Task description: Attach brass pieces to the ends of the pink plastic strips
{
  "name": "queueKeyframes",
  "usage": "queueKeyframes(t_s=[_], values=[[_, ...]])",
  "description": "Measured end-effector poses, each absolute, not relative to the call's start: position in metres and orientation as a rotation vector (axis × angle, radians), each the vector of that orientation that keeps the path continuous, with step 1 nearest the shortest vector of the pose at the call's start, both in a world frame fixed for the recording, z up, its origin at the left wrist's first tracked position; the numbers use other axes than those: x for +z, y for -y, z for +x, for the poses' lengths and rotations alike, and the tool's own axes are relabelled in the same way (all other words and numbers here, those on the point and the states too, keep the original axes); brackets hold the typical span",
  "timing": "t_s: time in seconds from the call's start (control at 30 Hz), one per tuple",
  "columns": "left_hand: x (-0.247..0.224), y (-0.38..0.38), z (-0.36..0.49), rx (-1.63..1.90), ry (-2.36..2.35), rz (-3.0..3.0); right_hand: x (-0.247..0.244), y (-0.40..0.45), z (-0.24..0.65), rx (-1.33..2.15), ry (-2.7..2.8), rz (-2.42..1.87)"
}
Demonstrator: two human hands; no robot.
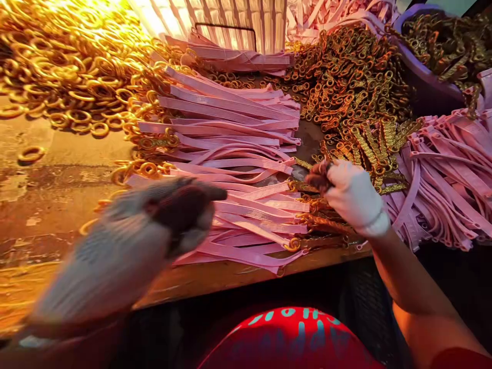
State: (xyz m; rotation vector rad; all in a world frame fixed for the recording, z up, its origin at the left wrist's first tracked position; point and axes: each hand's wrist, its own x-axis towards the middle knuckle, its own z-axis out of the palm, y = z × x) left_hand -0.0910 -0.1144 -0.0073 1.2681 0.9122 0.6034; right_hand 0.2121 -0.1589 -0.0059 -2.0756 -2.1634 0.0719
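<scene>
My left hand [165,220], in a grey-white glove with bare dark fingertips, hovers blurred over the left ends of the pink straps [238,164]. One finger points right and the others look curled; whether it holds anything is smeared. My right hand [346,189], in a white fingerless glove, is closed in a pinch beside the straps' right ends. A gold metal link [303,163] reaches from a strap end to its fingertips, but the grip itself is hidden. Below that hand, more gold links [326,223] lie by the strap ends. Gold rings [148,169] sit at the straps' left ends.
A large heap of gold rings [77,77] covers the back left, with one loose ring [31,155]. Gold links [353,77] are piled at back right, beside a purple tub [430,66]. More pink straps [446,174] hang over the right edge. A ribbed white container [230,15] stands behind.
</scene>
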Motion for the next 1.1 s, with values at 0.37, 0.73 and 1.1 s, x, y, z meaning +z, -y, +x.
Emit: queueKeyframes(t_s=[0.37, 0.73, 1.1], values=[[-0.024, 0.108, -0.020, 0.373, -0.771, 0.638, -0.075, 0.100, 0.227, 0.290, 2.118, -2.067], [-0.016, 0.125, 0.000, 0.501, -0.844, 0.970, -0.013, 0.155, 0.213, 0.373, 1.894, -1.576], [-0.030, 0.133, -0.003, 0.452, -0.791, 1.168, -0.010, 0.189, 0.174, 0.161, 2.329, -1.848]])
